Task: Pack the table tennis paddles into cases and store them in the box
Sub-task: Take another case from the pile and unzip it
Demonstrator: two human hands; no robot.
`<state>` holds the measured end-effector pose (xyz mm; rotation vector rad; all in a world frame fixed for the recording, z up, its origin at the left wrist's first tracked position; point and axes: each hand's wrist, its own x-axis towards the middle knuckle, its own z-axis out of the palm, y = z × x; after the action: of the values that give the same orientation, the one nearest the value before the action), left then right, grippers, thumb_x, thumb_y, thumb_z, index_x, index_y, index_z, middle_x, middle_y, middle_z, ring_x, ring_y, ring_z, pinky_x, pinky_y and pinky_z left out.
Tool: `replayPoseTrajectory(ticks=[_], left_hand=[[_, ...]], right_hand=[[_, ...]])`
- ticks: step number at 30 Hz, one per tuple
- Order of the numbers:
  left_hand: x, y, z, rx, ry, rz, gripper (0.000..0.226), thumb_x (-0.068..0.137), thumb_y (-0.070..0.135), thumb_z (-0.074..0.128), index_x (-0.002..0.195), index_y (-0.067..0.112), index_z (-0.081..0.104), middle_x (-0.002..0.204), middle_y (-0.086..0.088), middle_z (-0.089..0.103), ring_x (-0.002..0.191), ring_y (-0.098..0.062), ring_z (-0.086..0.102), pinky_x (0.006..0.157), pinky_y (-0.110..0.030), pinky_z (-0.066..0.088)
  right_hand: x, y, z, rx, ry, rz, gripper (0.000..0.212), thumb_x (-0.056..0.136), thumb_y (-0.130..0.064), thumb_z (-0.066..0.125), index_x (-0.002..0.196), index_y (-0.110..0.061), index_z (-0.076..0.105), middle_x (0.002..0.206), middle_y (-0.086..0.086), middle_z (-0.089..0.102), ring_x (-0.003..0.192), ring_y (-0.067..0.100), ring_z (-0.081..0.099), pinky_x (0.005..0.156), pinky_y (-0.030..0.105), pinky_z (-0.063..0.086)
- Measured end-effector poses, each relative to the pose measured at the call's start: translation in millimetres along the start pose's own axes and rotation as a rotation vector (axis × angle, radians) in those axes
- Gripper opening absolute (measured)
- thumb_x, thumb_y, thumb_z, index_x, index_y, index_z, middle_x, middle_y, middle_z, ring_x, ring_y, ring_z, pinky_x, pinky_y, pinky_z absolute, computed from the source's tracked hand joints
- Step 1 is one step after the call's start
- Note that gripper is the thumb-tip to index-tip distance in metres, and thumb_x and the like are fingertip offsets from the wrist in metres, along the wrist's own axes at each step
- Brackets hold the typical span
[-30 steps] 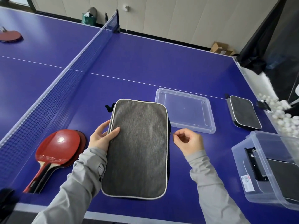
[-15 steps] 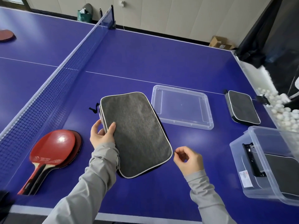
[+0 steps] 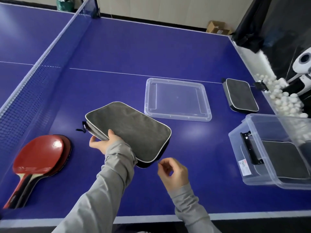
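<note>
— Where is the case you are working on?

— The grey case (image 3: 129, 130) lies on the blue table (image 3: 151, 47), turned at an angle, its near corner pointing toward you. Your left hand (image 3: 102, 142) grips its left long edge, thumb on top and fingers under the side, just beside the black zipper pull (image 3: 82, 129).

— And your other hand?

— Your right hand (image 3: 173, 170) sits at the case's near corner with thumb and forefinger pinched together (a thin sliver shows between the fingertips, perhaps a zipper tab, but I cannot tell what it is or whether it is truly held).

— Where are the paddles?

— Two red paddles (image 3: 40, 157) lie stacked to your left, near the net (image 3: 33, 81), handles pointing toward you.

— And the box?

— The clear box (image 3: 249, 158) stands at your right, near the table's edge, with a dark case (image 3: 286, 158) already inside. Its clear lid (image 3: 176, 100) lies flat just beyond the grey case. A second grey case (image 3: 240, 95) rests farther right, next to a heap of white balls (image 3: 284, 100).
</note>
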<state>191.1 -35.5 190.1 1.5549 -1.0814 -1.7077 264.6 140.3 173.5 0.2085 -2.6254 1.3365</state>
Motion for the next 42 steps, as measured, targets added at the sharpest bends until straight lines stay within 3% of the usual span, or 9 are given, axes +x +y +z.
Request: replayPoseTrajectory(ticks=[7, 13, 17, 22, 26, 30, 35, 39, 42], left_hand=[[-9, -8, 3, 0.049, 0.071, -0.08, 0.052, 0.087, 0.021, 0.058, 0.131, 0.018, 0.031, 0.099, -0.01, 0.058, 0.079, -0.024, 0.053, 0.079, -0.025, 0.035], [-16, -13, 1, 0.05, 0.042, -0.1, 0.052, 0.087, 0.021, 0.059, 0.131, 0.019, 0.031, 0.098, -0.009, 0.057, 0.078, -0.024, 0.053, 0.079, -0.025, 0.035], [-6, -17, -9, 0.088, -0.092, -0.028, 0.054, 0.085, 0.02, 0.062, 0.131, 0.017, 0.033, 0.087, 0.001, 0.053, 0.071, -0.016, 0.053, 0.08, -0.024, 0.034], [28, -21, -38, 0.223, -0.454, 0.053, 0.042, 0.084, 0.02, 0.067, 0.117, 0.024, 0.042, 0.074, 0.001, 0.058, 0.062, -0.012, 0.056, 0.073, -0.032, 0.045], [39, -31, -58, 0.248, -0.786, -0.005, 0.036, 0.08, 0.02, 0.07, 0.108, 0.032, 0.051, 0.079, -0.001, 0.072, 0.062, -0.017, 0.067, 0.055, -0.03, 0.054], [40, -41, -66, 0.286, -0.908, -0.075, 0.051, 0.067, 0.03, 0.073, 0.114, 0.029, 0.055, 0.074, -0.002, 0.073, 0.062, -0.015, 0.069, 0.053, -0.027, 0.054], [29, -49, -67, 0.493, -0.851, -0.002, 0.068, 0.072, 0.024, 0.079, 0.13, 0.02, 0.045, 0.107, -0.007, 0.067, 0.097, -0.027, 0.065, 0.086, -0.044, 0.053], [-14, -46, -62, 0.732, -0.863, 0.237, 0.079, 0.08, 0.025, 0.072, 0.144, 0.018, 0.027, 0.143, -0.008, 0.034, 0.132, -0.024, 0.037, 0.111, -0.045, 0.031], [-54, -36, -58, 0.596, -1.008, 0.115, 0.061, 0.088, 0.035, 0.059, 0.142, 0.029, 0.031, 0.145, 0.004, 0.036, 0.133, -0.018, 0.038, 0.11, -0.05, 0.032]], right_hand=[[-14, -8, 15, 0.113, -0.039, 0.1, 0.004, 0.073, 0.0, 0.07, 0.074, -0.002, 0.067, 0.065, 0.001, 0.065, 0.062, 0.001, 0.054, 0.055, 0.005, 0.041], [-21, -17, 27, 0.163, -0.048, 0.067, 0.003, 0.077, -0.005, 0.071, 0.079, -0.003, 0.069, 0.069, 0.006, 0.069, 0.061, 0.009, 0.058, 0.055, 0.018, 0.048], [-23, -12, 14, 0.154, -0.119, 0.049, 0.011, 0.076, -0.018, 0.075, 0.075, -0.008, 0.069, 0.067, 0.001, 0.068, 0.058, 0.007, 0.058, 0.056, 0.017, 0.048], [13, 28, -26, 0.245, 0.183, 0.297, 0.013, 0.085, -0.01, 0.064, 0.081, -0.022, 0.061, 0.077, 0.004, 0.066, 0.065, 0.002, 0.06, 0.065, 0.017, 0.049], [41, 56, -31, 0.428, -0.1, 0.601, 0.019, 0.093, -0.013, 0.052, 0.11, -0.009, 0.057, 0.094, 0.006, 0.061, 0.081, 0.01, 0.058, 0.07, 0.025, 0.05], [37, 60, -20, 0.644, -0.387, 0.758, 0.024, 0.097, -0.023, 0.043, 0.1, -0.015, 0.066, 0.093, 0.0, 0.07, 0.087, 0.014, 0.065, 0.075, 0.028, 0.053], [25, 39, -19, 0.582, -0.309, 0.626, 0.022, 0.095, -0.011, 0.046, 0.092, -0.003, 0.066, 0.076, -0.007, 0.072, 0.069, -0.002, 0.063, 0.066, 0.008, 0.048], [18, 6, -17, 0.142, -0.268, 0.276, 0.02, 0.091, -0.011, 0.055, 0.084, 0.008, 0.057, 0.069, 0.021, 0.06, 0.059, 0.013, 0.051, 0.063, 0.03, 0.045], [13, -16, -16, -0.113, -0.275, 0.106, 0.022, 0.092, -0.021, 0.054, 0.099, -0.002, 0.06, 0.08, 0.016, 0.068, 0.073, 0.033, 0.062, 0.068, 0.039, 0.045]])
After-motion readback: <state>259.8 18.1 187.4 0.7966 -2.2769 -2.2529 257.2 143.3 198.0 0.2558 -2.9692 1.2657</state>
